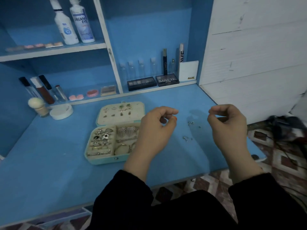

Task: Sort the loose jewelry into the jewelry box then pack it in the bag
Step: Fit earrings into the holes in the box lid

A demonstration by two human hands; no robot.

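Jewelry box (106,161) open on the table (49,146), loose earrings (191,123) right of it.
Our left hand (156,130) and right hand (227,128) hover above, fingers curled to thumbs; we cannot tell whether either pinches anything.

Two white bottles (66,29) stand on the upper shelf (49,52); a makeup brush (36,105) and white jar (61,111) sit at the worktop's (49,163) far left corner.

On the upper shelf at the far left, the right-hand white bottle (82,22) reads "DREAM EYE". Lower down, at the far edge of the counter, a dark palette (167,80) says "MATTE". Beside it, a tall tube (181,52) shows "VE", and the small yellow word on a white box (189,70) looks like "NUDE".
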